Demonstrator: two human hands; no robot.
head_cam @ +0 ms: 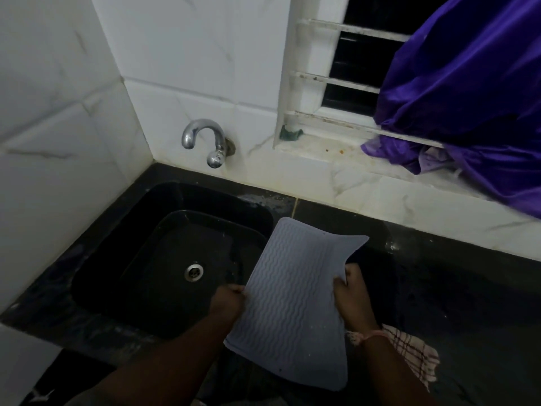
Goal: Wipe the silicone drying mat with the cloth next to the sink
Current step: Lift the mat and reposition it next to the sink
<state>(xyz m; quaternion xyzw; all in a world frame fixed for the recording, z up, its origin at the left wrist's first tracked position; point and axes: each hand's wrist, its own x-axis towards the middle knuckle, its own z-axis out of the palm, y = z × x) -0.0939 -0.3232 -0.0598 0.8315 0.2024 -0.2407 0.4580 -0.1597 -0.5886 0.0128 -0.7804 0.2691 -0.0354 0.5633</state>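
A pale grey silicone drying mat with wavy ribs is held up off the dark counter, just right of the sink, its far end curling. My left hand grips its left edge. My right hand pinches its right edge, fingers curled over the rim. A white cloth with dark red checks lies on the counter under my right forearm, partly hidden by it.
A black sink with a steel drain sits to the left, a chrome tap on the tiled wall above it. The wet black counter runs right. Purple fabric hangs over the window ledge.
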